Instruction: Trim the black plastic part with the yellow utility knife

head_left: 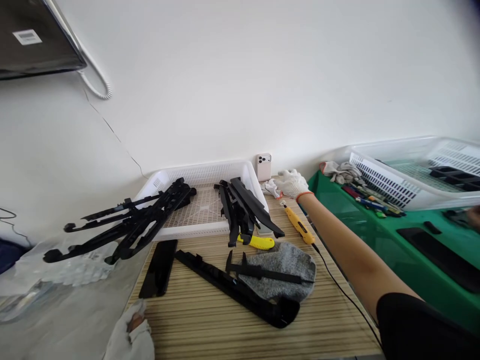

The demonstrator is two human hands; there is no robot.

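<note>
Wooden bench [210,320]: right hand [291,183] grasps a white glove [272,188] beside the phone [263,167]; left hand [131,336] clenched.

Matt black plastic parts [240,207] on a wood-grain (striped) table [210,320].

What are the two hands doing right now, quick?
Left hand: gloved, resting at the wooden table edge, holding nothing visible.
Right hand: gloved, reaching out by the phone; grip cannot be told.

Left hand [129,335] cut off by the bottom edge, its grip unreadable, right hand [291,183] fingers hidden behind its glove, far-right basket [412,165] cropped by the frame
</note>
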